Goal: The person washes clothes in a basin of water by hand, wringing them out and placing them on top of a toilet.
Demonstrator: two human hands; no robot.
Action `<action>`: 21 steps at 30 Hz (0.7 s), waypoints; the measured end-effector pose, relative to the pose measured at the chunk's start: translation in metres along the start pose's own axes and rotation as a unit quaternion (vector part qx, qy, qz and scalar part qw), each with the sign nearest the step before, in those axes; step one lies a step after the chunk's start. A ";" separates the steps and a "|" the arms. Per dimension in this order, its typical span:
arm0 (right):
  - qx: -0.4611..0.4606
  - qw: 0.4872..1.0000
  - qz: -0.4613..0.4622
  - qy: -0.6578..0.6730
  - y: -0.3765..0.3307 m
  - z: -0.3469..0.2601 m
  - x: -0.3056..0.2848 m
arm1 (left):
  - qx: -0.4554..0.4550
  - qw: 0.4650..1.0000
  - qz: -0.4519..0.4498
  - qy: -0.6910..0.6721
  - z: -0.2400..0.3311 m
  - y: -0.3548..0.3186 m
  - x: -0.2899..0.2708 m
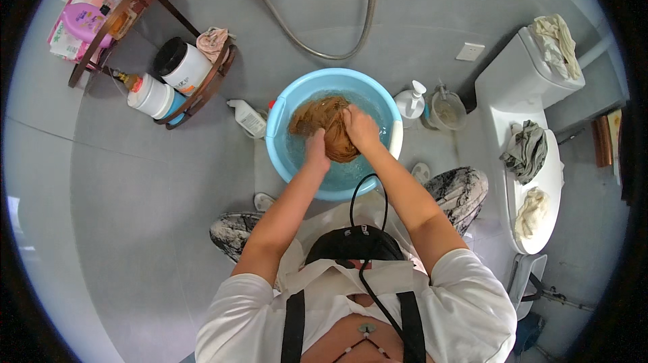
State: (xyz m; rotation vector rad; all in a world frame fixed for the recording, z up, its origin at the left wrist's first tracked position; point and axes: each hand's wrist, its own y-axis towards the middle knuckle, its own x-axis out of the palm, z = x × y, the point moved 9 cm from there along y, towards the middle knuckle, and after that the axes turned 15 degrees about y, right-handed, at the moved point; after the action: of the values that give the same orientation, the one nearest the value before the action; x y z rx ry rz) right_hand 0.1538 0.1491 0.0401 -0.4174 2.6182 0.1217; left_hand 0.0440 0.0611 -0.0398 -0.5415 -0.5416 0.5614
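One brown cloth [329, 120] is gripped by both the left hand [316, 147] and the right hand [362, 128], in the water [337, 179] of one blue basin [332, 72]. The basin is flanked by one white bottle [250, 120] at left and one pump bottle [408, 105] at right. On one toilet [497, 123], three other cloths [526, 153] are laid.

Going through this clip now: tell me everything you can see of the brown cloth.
The brown cloth is plain-coloured, soft-looking fabric, apparently wet, bunched into a rumpled mound with many creases. It is darker toward the upper left. It lies in the water of the light blue basin, partly above the surface. The left hand holds its lower edge and the right hand its right side. Its full outline is hidden by the folding, so I cannot tell what kind of item it is.
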 end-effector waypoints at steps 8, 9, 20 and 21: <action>-0.039 0.991 -0.116 0.060 0.004 0.028 -0.017 | 0.167 0.708 0.035 0.686 0.045 -0.017 -0.037; -0.060 0.989 -0.126 0.045 -0.005 0.023 -0.018 | 0.175 0.634 0.036 0.752 0.049 -0.026 -0.026; 0.066 0.821 -0.406 -0.396 -0.045 0.058 0.044 | 0.177 0.363 -0.093 0.910 0.013 -0.024 0.012; 0.072 0.808 -0.421 -0.406 -0.048 0.064 0.049 | 0.183 0.361 -0.086 0.911 0.008 -0.015 0.008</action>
State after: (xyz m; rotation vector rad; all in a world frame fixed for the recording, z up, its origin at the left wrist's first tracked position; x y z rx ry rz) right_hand 0.1563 0.1006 -0.0405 -1.1325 1.4154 -0.1686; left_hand 0.0502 0.0582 -0.0228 -0.3549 1.7018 -0.3867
